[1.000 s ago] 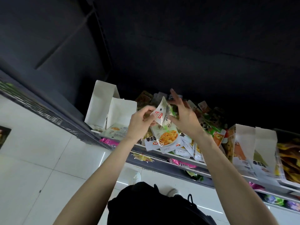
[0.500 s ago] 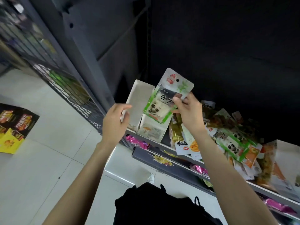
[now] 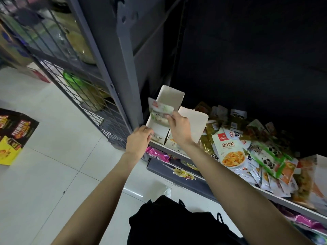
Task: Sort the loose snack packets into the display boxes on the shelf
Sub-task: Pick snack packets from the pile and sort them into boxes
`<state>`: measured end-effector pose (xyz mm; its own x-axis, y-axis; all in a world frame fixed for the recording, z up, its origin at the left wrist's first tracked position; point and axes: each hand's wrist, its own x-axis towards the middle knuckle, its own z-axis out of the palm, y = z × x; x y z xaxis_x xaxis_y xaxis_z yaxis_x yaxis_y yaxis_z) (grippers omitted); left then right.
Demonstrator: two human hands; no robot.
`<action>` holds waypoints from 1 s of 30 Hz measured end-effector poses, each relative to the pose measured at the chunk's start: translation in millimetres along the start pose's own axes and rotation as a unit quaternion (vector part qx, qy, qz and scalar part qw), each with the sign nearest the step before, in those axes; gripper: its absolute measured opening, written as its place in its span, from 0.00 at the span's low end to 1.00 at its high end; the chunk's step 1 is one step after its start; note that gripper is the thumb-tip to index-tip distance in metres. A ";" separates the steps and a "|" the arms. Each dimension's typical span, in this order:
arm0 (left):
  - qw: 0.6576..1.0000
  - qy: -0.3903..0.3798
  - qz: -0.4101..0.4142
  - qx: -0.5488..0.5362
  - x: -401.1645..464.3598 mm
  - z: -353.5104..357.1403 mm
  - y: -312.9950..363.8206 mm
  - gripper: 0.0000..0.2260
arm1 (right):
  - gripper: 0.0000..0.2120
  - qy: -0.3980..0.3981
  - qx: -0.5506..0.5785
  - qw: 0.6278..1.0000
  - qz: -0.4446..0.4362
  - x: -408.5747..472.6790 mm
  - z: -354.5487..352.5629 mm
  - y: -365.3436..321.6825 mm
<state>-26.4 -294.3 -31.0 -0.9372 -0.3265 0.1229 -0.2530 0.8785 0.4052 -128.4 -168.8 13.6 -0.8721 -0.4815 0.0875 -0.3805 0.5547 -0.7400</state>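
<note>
My right hand [image 3: 178, 129] pinches a white-and-green snack packet [image 3: 160, 111] over the leftmost white display box [image 3: 169, 98] on the shelf; the packet is blurred and partly inside the box opening. My left hand [image 3: 138, 142] grips the front edge of that same box. A second white display box [image 3: 196, 121] stands just to the right, half hidden behind my right hand. A heap of loose snack packets [image 3: 247, 147] covers the shelf to the right, with a white packet showing orange food [image 3: 230, 151] on top at the front.
A grey shelf upright [image 3: 123, 55] and wire mesh panel [image 3: 79, 96] stand left of the boxes. Another display box [image 3: 318, 177] sits at the far right. The shelf edge [image 3: 276, 197] runs diagonally, with pink packets [image 3: 156, 154] on the shelf below. Cartons [image 3: 12, 135] lie on the tiled floor.
My right hand carried the packet left and down from in front of the boxes into the leftmost box's opening. My left hand moved right onto that box's front edge. The view swung left.
</note>
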 end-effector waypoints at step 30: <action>0.968 -0.157 0.035 -0.191 -16.4 58.0 230.6 0.21 | 0.16 0.031 -0.111 0.968 0.224 -148.0 -174.5 164.6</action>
<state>-83.3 -66.2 7.8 -0.9907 -0.0969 -0.0950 -0.1356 0.6817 0.7190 -115.7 112.2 -4.7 -0.9791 -0.1204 -0.1638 -0.0102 0.8339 -0.5519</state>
